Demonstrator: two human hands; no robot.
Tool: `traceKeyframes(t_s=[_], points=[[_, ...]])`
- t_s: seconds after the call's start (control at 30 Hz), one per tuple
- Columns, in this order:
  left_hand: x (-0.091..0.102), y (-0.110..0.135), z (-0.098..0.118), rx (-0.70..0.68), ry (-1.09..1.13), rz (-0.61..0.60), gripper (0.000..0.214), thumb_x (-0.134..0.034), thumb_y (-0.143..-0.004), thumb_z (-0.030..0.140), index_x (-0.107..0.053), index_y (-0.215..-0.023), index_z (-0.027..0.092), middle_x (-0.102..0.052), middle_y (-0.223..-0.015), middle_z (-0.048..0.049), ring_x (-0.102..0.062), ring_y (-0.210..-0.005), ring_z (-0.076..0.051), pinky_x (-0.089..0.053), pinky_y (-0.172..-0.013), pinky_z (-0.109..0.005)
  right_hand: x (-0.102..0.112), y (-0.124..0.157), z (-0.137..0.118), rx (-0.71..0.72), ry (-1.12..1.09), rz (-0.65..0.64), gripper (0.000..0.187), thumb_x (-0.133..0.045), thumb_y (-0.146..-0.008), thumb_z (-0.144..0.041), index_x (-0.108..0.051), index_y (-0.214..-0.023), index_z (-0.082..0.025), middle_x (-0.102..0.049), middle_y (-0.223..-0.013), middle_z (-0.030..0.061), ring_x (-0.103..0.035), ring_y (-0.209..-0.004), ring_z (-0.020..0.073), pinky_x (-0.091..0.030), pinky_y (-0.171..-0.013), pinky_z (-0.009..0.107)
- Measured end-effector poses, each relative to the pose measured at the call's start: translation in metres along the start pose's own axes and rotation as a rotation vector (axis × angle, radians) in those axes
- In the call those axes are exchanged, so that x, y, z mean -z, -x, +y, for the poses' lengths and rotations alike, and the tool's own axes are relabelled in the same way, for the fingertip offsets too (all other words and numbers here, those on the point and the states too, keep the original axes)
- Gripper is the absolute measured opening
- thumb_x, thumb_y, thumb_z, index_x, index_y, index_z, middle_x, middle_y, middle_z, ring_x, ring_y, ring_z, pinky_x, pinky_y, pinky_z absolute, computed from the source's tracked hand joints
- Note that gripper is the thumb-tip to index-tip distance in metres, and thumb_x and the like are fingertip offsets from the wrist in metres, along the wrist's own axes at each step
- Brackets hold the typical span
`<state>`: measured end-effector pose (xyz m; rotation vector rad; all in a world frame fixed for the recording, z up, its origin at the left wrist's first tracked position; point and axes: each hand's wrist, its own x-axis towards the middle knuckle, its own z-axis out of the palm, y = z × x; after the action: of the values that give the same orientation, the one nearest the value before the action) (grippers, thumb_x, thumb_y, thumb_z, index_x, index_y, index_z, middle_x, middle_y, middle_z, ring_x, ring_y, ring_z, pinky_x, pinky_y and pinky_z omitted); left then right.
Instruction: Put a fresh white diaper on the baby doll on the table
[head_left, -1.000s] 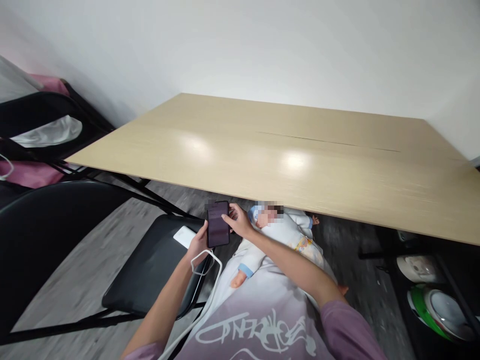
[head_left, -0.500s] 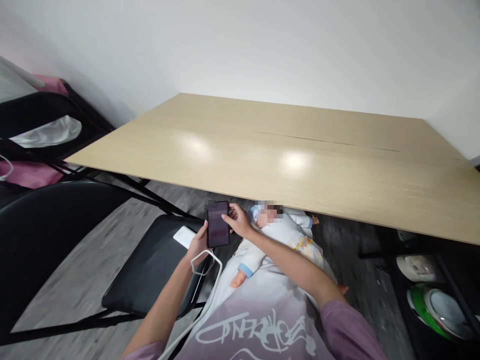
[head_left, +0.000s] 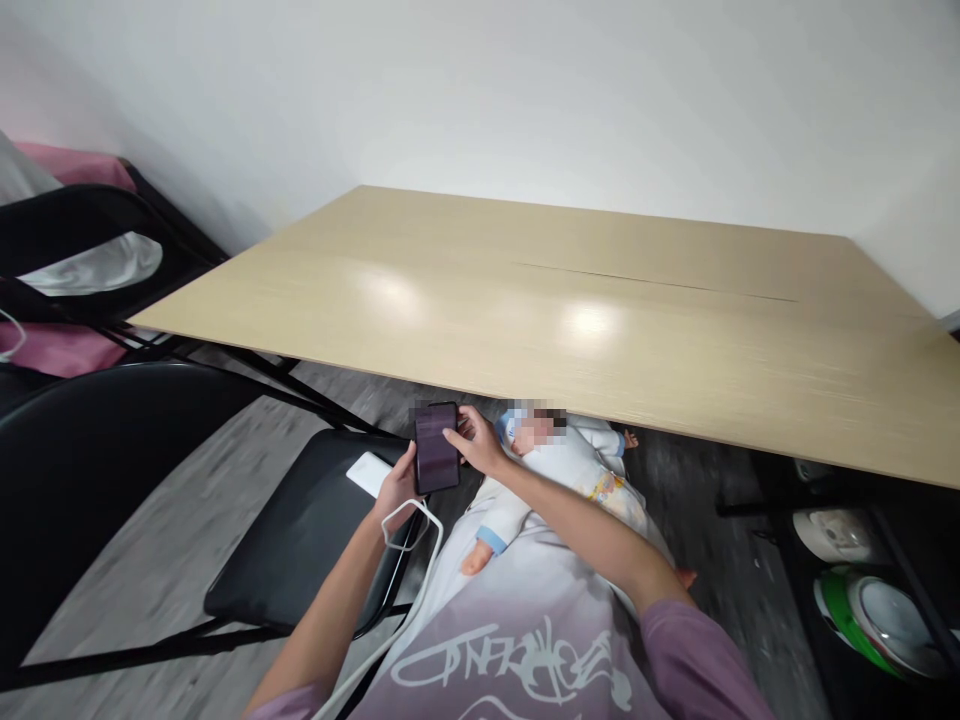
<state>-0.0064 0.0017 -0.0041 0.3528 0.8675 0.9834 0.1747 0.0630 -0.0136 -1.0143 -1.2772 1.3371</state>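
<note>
A dark smartphone (head_left: 436,455) is held upright in front of my lap, just below the table's near edge. My left hand (head_left: 397,485) is closed round its left side and lower corner. At the phone's right edge my right hand (head_left: 478,440) has its fingers curled, with the thumb on the screen. A white cable (head_left: 431,560) loops by my left wrist and runs down toward me. Across my lap lies a doll-like figure (head_left: 551,460) in white and light-blue clothes, its head partly blurred out and close to the table edge.
The light wooden table (head_left: 525,300) stands ahead against a white wall. At the left is a black folding chair (head_left: 300,540) with a white power-bank-like slab (head_left: 367,474) on its seat. Another black chair (head_left: 82,220) carries pink and white cloth. A dark rack (head_left: 885,530) holds bowl-like items at lower right.
</note>
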Motion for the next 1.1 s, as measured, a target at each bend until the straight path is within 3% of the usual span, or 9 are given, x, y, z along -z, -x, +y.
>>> traceKeyframes(t_s=[0.37, 0.53, 0.9, 1.0, 1.1], points=[[0.0018, -0.0001, -0.0004, -0.008, -0.024, 0.016, 0.055, -0.046, -0.112, 0.04, -0.057, -0.16, 0.016, -0.077, -0.136, -0.016, -0.075, -0.127, -0.033, -0.051, -0.123, -0.049, -0.0013, -0.0016, 0.0034, -0.011, 0.0, 0.011, 0.042, -0.079, -0.08, -0.048, -0.062, -0.11, -0.024, -0.07, -0.095, 0.0005, -0.063, -0.074, 0.0152, -0.052, -0.062, 0.025], [0.0045, -0.0012, -0.0009, -0.003, -0.022, 0.017, 0.055, -0.048, -0.111, 0.041, -0.058, -0.159, 0.016, -0.077, -0.136, -0.017, -0.075, -0.127, -0.034, -0.052, -0.122, -0.049, -0.0019, -0.0006, 0.0036, -0.019, -0.006, 0.002, 0.043, -0.077, -0.08, -0.051, -0.062, -0.111, -0.025, -0.07, -0.094, 0.0003, -0.062, -0.072, 0.0155, -0.048, -0.052, 0.023], [-0.0005, 0.0012, 0.0012, 0.012, -0.018, 0.005, 0.056, -0.045, -0.112, 0.041, -0.054, -0.162, 0.017, -0.076, -0.138, -0.0166, -0.074, -0.129, -0.035, -0.05, -0.124, -0.05, -0.0012, -0.0006, 0.0026, -0.032, -0.01, -0.001, 0.045, -0.08, -0.079, -0.052, -0.063, -0.111, -0.025, -0.068, -0.093, -0.0001, -0.061, -0.073, 0.0154, -0.049, -0.054, 0.023], [-0.0019, 0.0011, 0.0013, 0.02, -0.015, 0.009, 0.056, -0.045, -0.112, 0.041, -0.054, -0.162, 0.016, -0.076, -0.138, -0.0169, -0.074, -0.128, -0.035, -0.05, -0.123, -0.051, -0.0008, 0.0004, 0.0019, -0.043, -0.029, -0.016, 0.046, -0.077, -0.082, -0.057, -0.064, -0.113, -0.025, -0.068, -0.094, 0.0003, -0.062, -0.073, 0.0162, -0.049, -0.051, 0.023], [-0.0009, 0.0006, 0.0009, 0.01, 0.007, -0.021, 0.056, -0.046, -0.112, 0.041, -0.054, -0.162, 0.017, -0.076, -0.137, -0.0163, -0.074, -0.128, -0.035, -0.049, -0.124, -0.051, 0.0, 0.0003, 0.0023, -0.048, -0.05, -0.025, 0.042, -0.068, -0.089, -0.062, -0.065, -0.11, -0.025, -0.067, -0.095, 0.0003, -0.063, -0.077, 0.0157, -0.053, -0.06, 0.024]])
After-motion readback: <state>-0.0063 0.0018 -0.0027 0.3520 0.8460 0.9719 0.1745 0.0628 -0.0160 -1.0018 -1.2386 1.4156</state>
